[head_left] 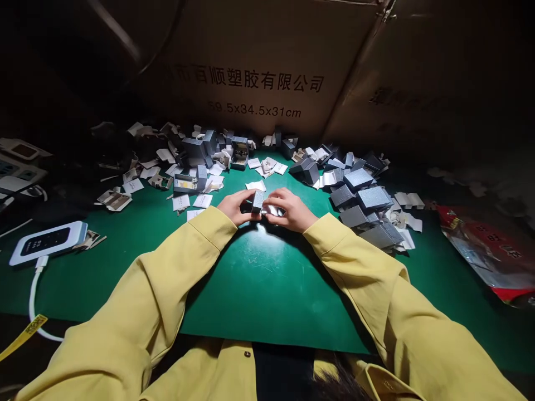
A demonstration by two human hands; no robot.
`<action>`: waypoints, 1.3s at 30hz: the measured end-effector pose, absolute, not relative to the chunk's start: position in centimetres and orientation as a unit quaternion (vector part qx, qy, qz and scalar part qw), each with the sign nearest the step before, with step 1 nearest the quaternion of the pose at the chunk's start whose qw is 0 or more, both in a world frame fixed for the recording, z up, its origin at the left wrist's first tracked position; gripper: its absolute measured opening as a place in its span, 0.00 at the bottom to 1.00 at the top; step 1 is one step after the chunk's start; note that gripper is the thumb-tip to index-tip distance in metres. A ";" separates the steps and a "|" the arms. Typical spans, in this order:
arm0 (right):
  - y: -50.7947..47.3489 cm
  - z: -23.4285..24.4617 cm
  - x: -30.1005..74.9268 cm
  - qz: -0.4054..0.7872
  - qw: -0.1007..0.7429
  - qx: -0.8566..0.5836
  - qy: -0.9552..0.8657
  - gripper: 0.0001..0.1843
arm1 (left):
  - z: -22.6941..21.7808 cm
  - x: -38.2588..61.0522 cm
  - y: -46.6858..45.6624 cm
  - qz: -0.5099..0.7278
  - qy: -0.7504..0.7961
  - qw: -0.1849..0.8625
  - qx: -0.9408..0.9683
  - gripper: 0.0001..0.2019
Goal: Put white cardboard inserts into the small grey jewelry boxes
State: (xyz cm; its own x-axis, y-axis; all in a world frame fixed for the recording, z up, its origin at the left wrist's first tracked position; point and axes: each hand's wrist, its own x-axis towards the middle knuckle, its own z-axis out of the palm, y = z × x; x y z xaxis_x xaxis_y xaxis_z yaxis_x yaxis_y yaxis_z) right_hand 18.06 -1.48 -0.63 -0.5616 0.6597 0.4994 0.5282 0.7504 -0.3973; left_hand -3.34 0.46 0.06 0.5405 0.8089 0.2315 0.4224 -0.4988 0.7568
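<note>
Small dark grey box point(258, 201) pinched between thumb and fingers of the left hand point(239, 207), grip closed down to the box's width; box held at centre, over the green tabletop point(267, 301), table contact not determinable. Right hand point(292, 210) placed at the box's 3 o'clock edge, fingers curled, thumb and index slightly parted; a shiny patch is seen between them, but whether anything is gripped there cannot be told. Both arms covered by yellow sleeves point(167, 278). Open-lidded box point(240, 153) set between 11 and 12 o'clock; printed white cards point(181, 203) scattered toward 9 and 10, along with torn paper packaging point(113, 199). Dark grey boxes point(374, 199) heaped between 2 and 3 o'clock, white paper mixed in. Red-printed plastic bag point(493, 250) laid between 3 and 4. White device with dark screen point(48, 243) located between 8 and 9, white cable point(32, 295) plugged in. Printed cardboard carton point(259, 50) stood at 12.
</note>
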 end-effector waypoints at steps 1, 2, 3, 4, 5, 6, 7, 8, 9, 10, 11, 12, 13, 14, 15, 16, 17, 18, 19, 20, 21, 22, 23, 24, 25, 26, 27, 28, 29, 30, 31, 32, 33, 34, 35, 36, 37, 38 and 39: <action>-1.3 -0.5 18.1 0.099 0.310 -0.332 -0.885 0.11 | 0.1 -3.3 0.5 0.292 0.377 0.325 0.817 0.32; -1.2 -0.3 18.0 0.096 0.294 -0.326 -0.894 0.11 | 0.2 -3.3 0.5 0.290 0.376 0.323 0.818 0.32; -1.1 -0.2 18.0 0.091 0.277 -0.320 -0.902 0.10 | 0.2 -3.3 0.5 0.289 0.376 0.323 0.819 0.31; -1.0 0.0 17.9 0.084 0.261 -0.314 -0.909 0.09 | 0.2 -3.3 0.5 0.289 0.375 0.324 0.819 0.31; -1.0 0.2 17.9 0.076 0.247 -0.309 -0.915 0.08 | 0.2 -3.3 0.5 0.289 0.374 0.327 0.819 0.31; -1.0 0.4 17.8 0.068 0.235 -0.305 -0.921 0.07 | 0.3 -3.3 0.5 0.290 0.373 0.330 0.818 0.31; -1.0 0.6 17.7 0.060 0.224 -0.302 -0.925 0.06 | 0.3 -3.3 0.5 0.291 0.372 0.333 0.817 0.31; -1.0 0.8 17.6 0.053 0.214 -0.300 -0.928 0.05 | 0.3 -3.3 0.5 0.291 0.371 0.335 0.816 0.31; -0.9 1.1 17.5 0.047 0.205 -0.298 -0.931 0.05 | 0.3 -3.3 0.5 0.291 0.372 0.336 0.815 0.32; -0.9 1.3 17.5 0.043 0.196 -0.296 -0.934 0.05 | 0.3 -3.3 0.4 0.291 0.372 0.336 0.815 0.32; -0.9 1.5 17.4 0.039 0.186 -0.293 -0.937 0.04 | 0.3 -3.3 0.4 0.291 0.373 0.336 0.814 0.32; -0.9 1.6 17.4 0.037 0.176 -0.291 -0.940 0.04 | 0.3 -3.3 0.4 0.291 0.373 0.335 0.815 0.31; -0.9 1.7 17.4 0.035 0.167 -0.287 -0.943 0.04 | 0.4 -3.3 0.4 0.290 0.373 0.333 0.816 0.31; -0.9 1.7 17.4 0.033 0.159 -0.284 -0.945 0.04 | 0.4 -3.3 0.4 0.289 0.373 0.330 0.817 0.30; -0.9 1.7 17.4 0.029 0.154 -0.284 -0.946 0.05 | 0.4 -3.3 0.3 0.288 0.374 0.327 0.819 0.30; -1.0 1.6 17.5 0.023 0.152 -0.288 -0.945 0.05 | 0.4 -3.3 0.3 0.287 0.375 0.323 0.820 0.30; -1.1 1.6 17.5 0.015 0.152 -0.294 -0.944 0.06 | 0.4 -3.3 0.3 0.286 0.378 0.320 0.820 0.30; -1.2 1.4 17.5 0.005 0.153 -0.301 -0.941 0.06 | 0.4 -3.3 0.3 0.285 0.380 0.318 0.820 0.30; -1.4 1.4 17.5 -0.006 0.154 -0.310 -0.938 0.07 | 0.4 -3.3 0.3 0.285 0.382 0.317 0.820 0.30; -1.6 1.3 17.5 -0.016 0.155 -0.319 -0.935 0.07 | 0.4 -3.3 0.3 0.285 0.383 0.316 0.820 0.30; -1.7 1.3 17.4 -0.025 0.155 -0.326 -0.932 0.08 | 0.4 -3.3 0.3 0.285 0.384 0.316 0.819 0.30; -1.8 1.2 17.4 -0.030 0.156 -0.332 -0.930 0.08 | 0.3 -3.3 0.3 0.286 0.384 0.318 0.818 0.30; -1.9 1.3 17.4 -0.032 0.158 -0.337 -0.928 0.09 | 0.3 -3.3 0.3 0.286 0.384 0.321 0.817 0.30; -1.9 1.3 17.4 -0.031 0.160 -0.341 -0.926 0.09 | 0.2 -3.3 0.4 0.287 0.383 0.324 0.816 0.30; -1.9 1.2 17.4 -0.026 0.163 -0.344 -0.924 0.09 | 0.2 -3.3 0.4 0.287 0.381 0.327 0.816 0.31; -1.9 1.2 17.4 -0.020 0.168 -0.346 -0.923 0.10 | 0.1 -3.4 0.5 0.287 0.380 0.329 0.815 0.31; -1.8 1.1 17.5 -0.011 0.175 -0.349 -0.921 0.10 | 0.0 -3.4 0.5 0.286 0.378 0.331 0.816 0.31; -1.7 0.9 17.6 0.002 0.185 -0.350 -0.918 0.11 | 0.0 -3.5 0.6 0.284 0.377 0.332 0.817 0.32; -1.6 0.7 17.8 0.018 0.199 -0.349 -0.916 0.12 | -0.1 -3.5 0.7 0.282 0.377 0.333 0.817 0.32; -1.5 0.4 17.9 0.035 0.216 -0.346 -0.912 0.13 | -0.2 -3.6 0.8 0.279 0.378 0.335 0.817 0.32; -1.5 0.1 18.0 0.052 0.234 -0.343 -0.908 0.14 | -0.2 -3.6 0.8 0.275 0.379 0.337 0.816 0.32; -1.5 -0.1 18.1 0.065 0.252 -0.340 -0.904 0.15 | -0.2 -3.7 0.9 0.273 0.381 0.339 0.816 0.32; -1.6 -0.3 18.2 0.075 0.267 -0.339 -0.899 0.15 | -0.2 -3.7 0.9 0.273 0.382 0.341 0.815 0.32; -1.7 -0.5 18.2 0.081 0.278 -0.338 -0.895 0.15 | -0.2 -3.7 0.8 0.274 0.383 0.342 0.813 0.32; -1.8 -0.6 18.2 0.084 0.286 -0.340 -0.892 0.14 | -0.2 -3.7 0.8 0.276 0.383 0.341 0.813 0.32; -1.9 -0.6 18.1 0.085 0.291 -0.343 -0.889 0.13 | -0.1 -3.6 0.7 0.277 0.384 0.340 0.813 0.32; -1.9 -0.6 18.0 0.086 0.293 -0.345 -0.888 0.12 | 0.0 -3.6 0.6 0.280 0.385 0.337 0.812 0.32; -2.0 -0.6 18.0 0.086 0.293 -0.347 -0.887 0.11 | 0.0 -3.6 0.5 0.281 0.385 0.335 0.813 0.31; -2.0 -0.5 17.9 0.087 0.292 -0.349 -0.886 0.11 | 0.1 -3.5 0.5 0.282 0.384 0.334 0.813 0.31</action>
State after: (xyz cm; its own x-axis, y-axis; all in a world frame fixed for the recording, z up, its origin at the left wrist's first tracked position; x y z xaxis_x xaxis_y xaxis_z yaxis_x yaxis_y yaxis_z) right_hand 17.90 -2.03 -0.50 -0.5868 0.6686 0.4569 0.5674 0.7420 -0.3571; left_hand -3.53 0.49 0.07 0.5455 0.8134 0.2019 0.4367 -0.4815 0.7598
